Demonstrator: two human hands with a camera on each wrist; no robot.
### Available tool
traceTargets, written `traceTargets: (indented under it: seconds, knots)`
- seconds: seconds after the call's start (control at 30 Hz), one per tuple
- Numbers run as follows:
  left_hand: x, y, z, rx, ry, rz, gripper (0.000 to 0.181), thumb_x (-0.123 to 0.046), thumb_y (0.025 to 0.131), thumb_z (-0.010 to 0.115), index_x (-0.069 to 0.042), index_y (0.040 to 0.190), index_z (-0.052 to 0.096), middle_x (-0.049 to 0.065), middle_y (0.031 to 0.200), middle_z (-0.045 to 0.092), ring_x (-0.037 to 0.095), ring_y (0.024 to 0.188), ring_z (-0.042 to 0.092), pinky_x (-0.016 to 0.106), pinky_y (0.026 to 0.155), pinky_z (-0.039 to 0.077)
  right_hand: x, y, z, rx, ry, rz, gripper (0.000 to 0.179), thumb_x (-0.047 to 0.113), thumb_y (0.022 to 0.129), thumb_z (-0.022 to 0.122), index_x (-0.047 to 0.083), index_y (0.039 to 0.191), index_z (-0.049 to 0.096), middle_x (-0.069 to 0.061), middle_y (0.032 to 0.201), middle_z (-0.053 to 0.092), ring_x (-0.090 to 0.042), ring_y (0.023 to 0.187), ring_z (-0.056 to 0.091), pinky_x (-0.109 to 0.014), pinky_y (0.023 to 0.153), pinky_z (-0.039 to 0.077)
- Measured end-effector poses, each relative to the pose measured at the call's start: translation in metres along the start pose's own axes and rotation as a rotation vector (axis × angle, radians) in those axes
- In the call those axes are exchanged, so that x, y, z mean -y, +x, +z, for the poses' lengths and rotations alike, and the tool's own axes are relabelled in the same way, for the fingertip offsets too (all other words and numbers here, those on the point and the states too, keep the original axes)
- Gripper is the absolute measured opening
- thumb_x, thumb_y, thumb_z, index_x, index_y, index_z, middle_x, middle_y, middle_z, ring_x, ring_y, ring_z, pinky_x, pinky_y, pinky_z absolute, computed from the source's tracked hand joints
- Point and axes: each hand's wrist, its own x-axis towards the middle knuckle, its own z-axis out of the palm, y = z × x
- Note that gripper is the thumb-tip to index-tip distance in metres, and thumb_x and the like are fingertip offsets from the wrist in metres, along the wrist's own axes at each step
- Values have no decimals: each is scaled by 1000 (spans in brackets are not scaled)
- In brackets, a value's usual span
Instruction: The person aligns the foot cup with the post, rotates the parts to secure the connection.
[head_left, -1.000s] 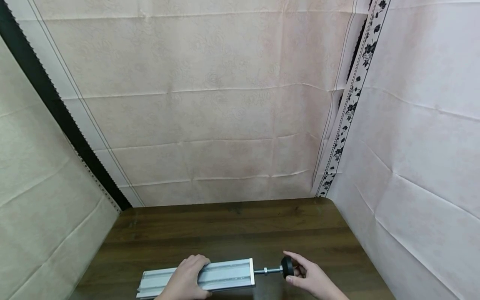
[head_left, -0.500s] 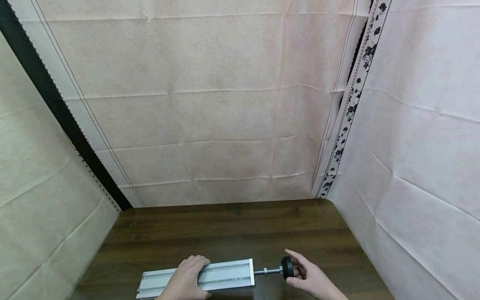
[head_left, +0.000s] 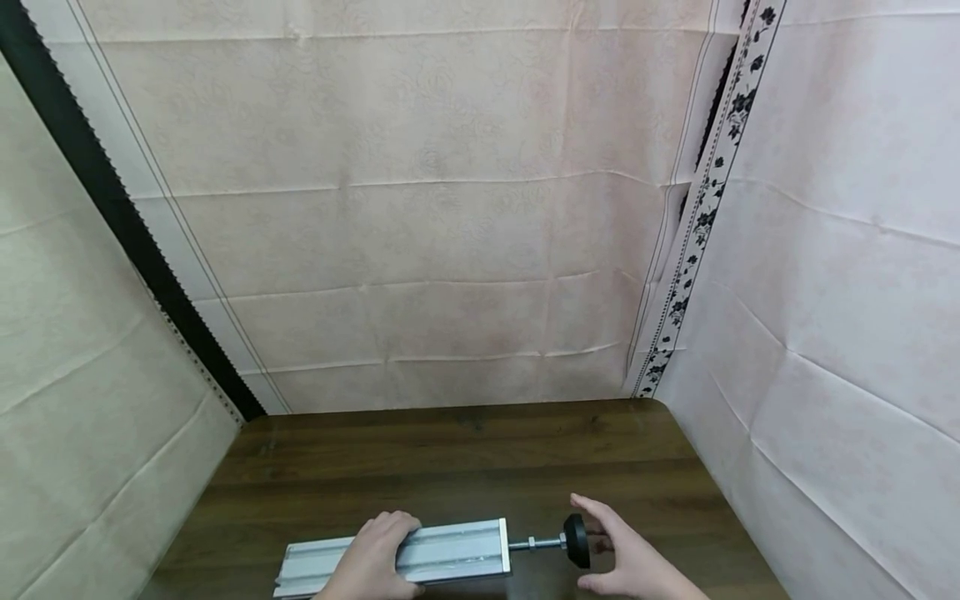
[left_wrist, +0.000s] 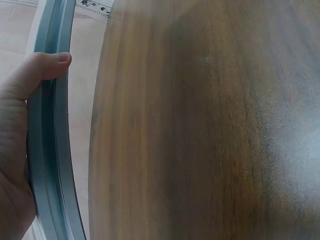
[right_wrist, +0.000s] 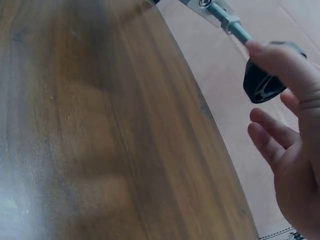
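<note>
My left hand [head_left: 377, 557] grips a silvery grooved aluminium profile [head_left: 457, 548] across its middle. In the left wrist view the thumb [left_wrist: 47, 67] lies over the profile's groove [left_wrist: 50, 120]. From the profile's right end plate a threaded rod [head_left: 538, 542] with a nut sticks out. At the rod's tip sits a black levelling foot [head_left: 576, 541]. My right hand [head_left: 626, 550] is spread beside the foot, index finger above it and thumb below. In the right wrist view a finger [right_wrist: 280, 62] overlaps the foot [right_wrist: 262, 82], while other fingers stand apart from it.
The profile is held over a dark brown wooden table [head_left: 450, 450]. Pale creased cloth [head_left: 465, 250] hangs behind the table, with more cloth at both sides. A black strip [head_left: 135, 225] runs down the left corner, a floral border [head_left: 697, 217] down the right.
My right hand has spread its fingers wider at the foot, the thumb dropping lower and the index finger rising. The left hand and the profile stay in place.
</note>
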Motion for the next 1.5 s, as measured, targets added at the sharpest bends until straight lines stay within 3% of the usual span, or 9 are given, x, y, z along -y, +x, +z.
traceTargets:
  seconds: [0.1, 0.23, 0.43, 0.77, 1.0, 1.17, 1.3, 1.5]
  knots:
    - [1, -1, 0, 3, 4, -5, 64, -45, 58, 82, -12, 109, 60, -6, 104, 57, 15, 92, 52, 40, 76, 43, 1, 3, 0, 47, -33, 5, 84, 15, 79, 76, 13, 145, 25, -8, 125, 45, -9, 105, 54, -30, 81, 49]
    - [2, -2, -2, 14, -7, -14, 64, -45, 59, 82, -11, 110, 60, -5, 105, 57, 16, 93, 52, 41, 77, 43, 5, 7, 1, 31, -75, 34, 78, 18, 78, 76, 16, 142, 32, -3, 117, 51, -9, 99, 55, -29, 79, 49]
    - [4, -3, -4, 10, -1, -21, 64, -46, 60, 82, -13, 110, 60, -5, 106, 57, 15, 93, 52, 41, 77, 43, 8, 12, 0, 36, -48, 111, 69, 24, 79, 76, 21, 137, 39, -2, 113, 54, -10, 96, 55, -29, 80, 49]
    - [6, -6, -10, 52, -34, -59, 61, -43, 62, 82, -15, 110, 59, -7, 105, 56, 14, 92, 51, 42, 78, 42, 6, 18, 4, 36, 4, 76, 64, 27, 82, 73, 19, 135, 40, -2, 106, 57, -10, 92, 56, -29, 77, 49]
    - [9, -9, -12, 30, -8, -50, 61, -43, 60, 82, -15, 109, 59, -8, 104, 55, 13, 92, 51, 41, 77, 43, 4, 23, 8, 41, 36, 93, 62, 25, 82, 73, 19, 134, 40, -3, 102, 58, -10, 88, 59, -28, 73, 50]
    - [9, -10, -15, 37, -8, -55, 60, -42, 60, 82, -15, 109, 59, -8, 104, 55, 13, 93, 51, 41, 77, 43, 2, 25, 10, 37, 65, 63, 58, 23, 84, 71, 18, 133, 41, -3, 102, 59, -10, 86, 58, -28, 70, 50]
    - [7, -9, -13, 43, -9, -62, 60, -42, 60, 83, -14, 108, 59, -8, 103, 56, 13, 92, 51, 41, 77, 43, 0, 22, 9, 46, 71, 52, 55, 22, 86, 69, 18, 133, 41, -5, 105, 58, -9, 87, 58, -27, 69, 50]
    - [1, -1, -3, 70, -39, -22, 62, -46, 63, 81, -15, 111, 59, -10, 104, 55, 10, 92, 50, 38, 79, 43, -2, 6, 1, 52, 98, 117, 54, 15, 85, 69, 17, 133, 42, -15, 104, 54, -7, 82, 57, -26, 65, 48]
